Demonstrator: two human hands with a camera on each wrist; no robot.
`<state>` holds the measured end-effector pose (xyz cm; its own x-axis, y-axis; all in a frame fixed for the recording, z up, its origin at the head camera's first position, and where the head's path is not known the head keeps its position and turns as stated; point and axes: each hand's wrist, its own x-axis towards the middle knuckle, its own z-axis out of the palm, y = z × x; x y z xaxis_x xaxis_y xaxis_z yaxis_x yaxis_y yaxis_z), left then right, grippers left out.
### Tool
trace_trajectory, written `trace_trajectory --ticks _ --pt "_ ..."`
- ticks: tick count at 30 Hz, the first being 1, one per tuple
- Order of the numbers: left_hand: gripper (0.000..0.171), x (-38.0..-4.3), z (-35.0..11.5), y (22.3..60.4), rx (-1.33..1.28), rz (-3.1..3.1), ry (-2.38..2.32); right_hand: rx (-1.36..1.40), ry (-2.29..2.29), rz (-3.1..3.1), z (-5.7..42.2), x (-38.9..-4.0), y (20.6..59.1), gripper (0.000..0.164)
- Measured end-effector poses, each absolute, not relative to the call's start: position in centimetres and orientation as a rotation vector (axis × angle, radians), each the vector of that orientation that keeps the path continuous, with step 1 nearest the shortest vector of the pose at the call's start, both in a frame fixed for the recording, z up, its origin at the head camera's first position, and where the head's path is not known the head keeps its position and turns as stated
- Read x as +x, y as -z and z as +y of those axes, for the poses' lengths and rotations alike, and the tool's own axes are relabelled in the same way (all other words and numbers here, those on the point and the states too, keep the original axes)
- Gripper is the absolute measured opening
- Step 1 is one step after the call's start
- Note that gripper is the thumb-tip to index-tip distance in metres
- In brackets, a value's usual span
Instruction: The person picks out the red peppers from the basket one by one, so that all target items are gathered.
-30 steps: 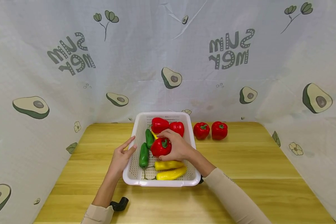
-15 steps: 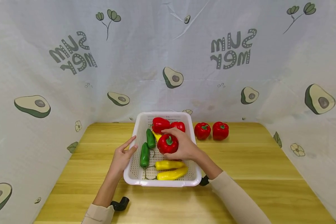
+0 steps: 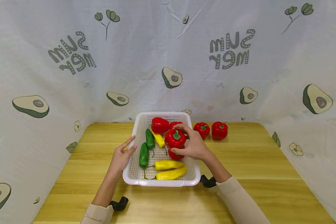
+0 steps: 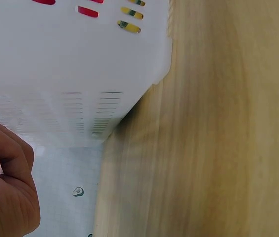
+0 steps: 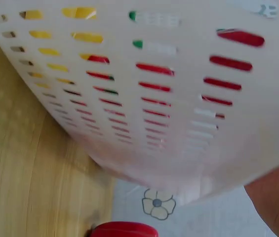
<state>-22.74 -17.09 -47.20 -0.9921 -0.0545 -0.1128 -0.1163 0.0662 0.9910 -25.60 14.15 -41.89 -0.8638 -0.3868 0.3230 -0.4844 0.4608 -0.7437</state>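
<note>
Head view: right hand has thumb and fingers curved wide round a red bell pepper, over a lower pepper in the white basket (can't tell if they touch); left hand pinches the rim. Slick-looking skin could slip, knocking the lower one.

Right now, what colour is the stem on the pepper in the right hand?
Green: the stem shows best in the head view.
</note>
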Motion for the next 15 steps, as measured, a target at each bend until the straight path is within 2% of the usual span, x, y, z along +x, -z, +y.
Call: trace_trajectory --ticks 15 --pt "0.05 -22.5 -17.1 46.9 -0.182 2.231 -2.114 0.639 -1.41 -2.553 18.0 -24.9 42.0 0.075"
